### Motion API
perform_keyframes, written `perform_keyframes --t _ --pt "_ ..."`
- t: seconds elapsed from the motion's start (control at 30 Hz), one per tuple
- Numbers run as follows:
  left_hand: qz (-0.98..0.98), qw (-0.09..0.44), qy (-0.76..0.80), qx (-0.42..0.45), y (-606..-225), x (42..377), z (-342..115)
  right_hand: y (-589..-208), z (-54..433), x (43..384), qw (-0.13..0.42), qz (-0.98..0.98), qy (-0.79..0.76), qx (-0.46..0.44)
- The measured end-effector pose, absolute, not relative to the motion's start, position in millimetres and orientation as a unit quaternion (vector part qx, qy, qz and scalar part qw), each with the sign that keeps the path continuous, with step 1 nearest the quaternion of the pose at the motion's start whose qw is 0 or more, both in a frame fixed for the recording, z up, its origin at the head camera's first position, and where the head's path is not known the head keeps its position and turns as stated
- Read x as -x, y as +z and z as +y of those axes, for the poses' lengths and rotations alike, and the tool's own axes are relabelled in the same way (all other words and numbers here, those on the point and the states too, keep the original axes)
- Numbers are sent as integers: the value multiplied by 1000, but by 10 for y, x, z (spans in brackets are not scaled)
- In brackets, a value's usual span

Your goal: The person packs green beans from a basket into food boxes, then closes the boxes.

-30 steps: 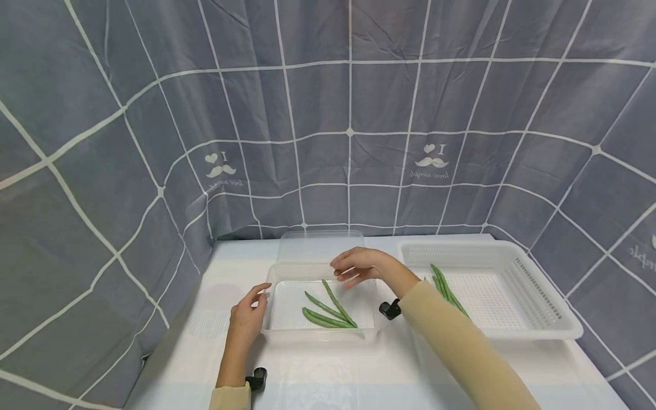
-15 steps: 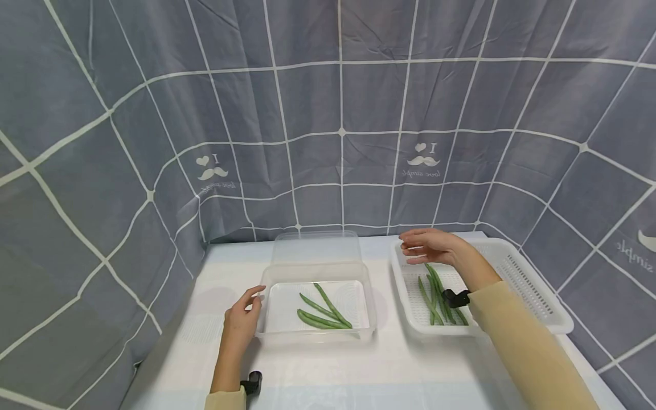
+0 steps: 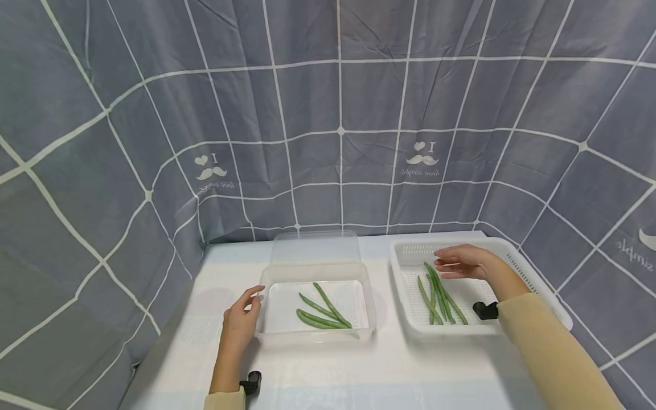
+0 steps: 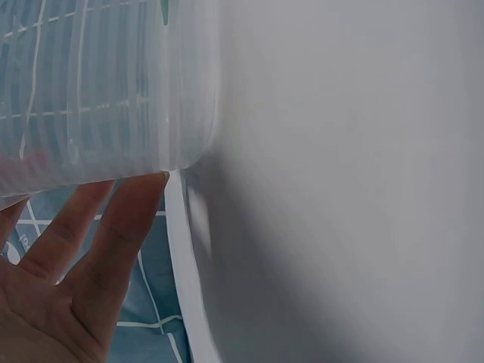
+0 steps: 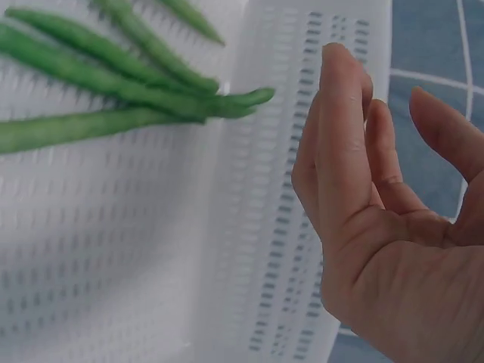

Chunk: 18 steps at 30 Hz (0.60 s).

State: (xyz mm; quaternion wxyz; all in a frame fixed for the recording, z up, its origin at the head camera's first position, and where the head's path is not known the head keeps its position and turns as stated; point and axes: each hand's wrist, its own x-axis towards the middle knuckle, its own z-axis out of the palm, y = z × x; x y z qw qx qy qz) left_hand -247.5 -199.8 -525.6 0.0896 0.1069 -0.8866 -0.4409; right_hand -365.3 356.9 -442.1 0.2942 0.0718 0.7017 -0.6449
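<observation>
My left hand [image 3: 242, 319] rests its fingers against the left side of a clear plastic container [image 3: 315, 336]; the left wrist view shows the fingertips touching the container wall [image 4: 113, 144]. Several green beans [image 3: 328, 312] lie on the container's floor. Over the white perforated basket [image 3: 512, 328] hangs my right hand [image 3: 467, 264], holding nothing, its fingers relaxed. Several more green beans [image 3: 438, 296] lie in the basket's left part, just below and left of that hand. In the right wrist view the bean tips [image 5: 249, 98] are apart from the fingers.
A clear lid [image 3: 315, 249] lies flat behind the container. A strip of white table [image 3: 384, 364] runs between container and basket. Grey checked cloth [image 3: 307, 114] hangs behind and at both sides. A black camera strap sits on each wrist.
My right hand has moved right from above the clear container to above the basket, fingers still holding nothing. The left hand stays at the container's side.
</observation>
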Motion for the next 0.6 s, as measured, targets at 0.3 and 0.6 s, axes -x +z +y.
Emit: perform_keyframes --t 0.3,0.6 --pt "-886 95 -440 -108 -5252 2496 -1991 -4580 3732 3646 310 708 -628 -95" --pt "-886 93 -441 -110 -5248 2486 -1989 -4744 3819 3623 319 709 -613 -138"
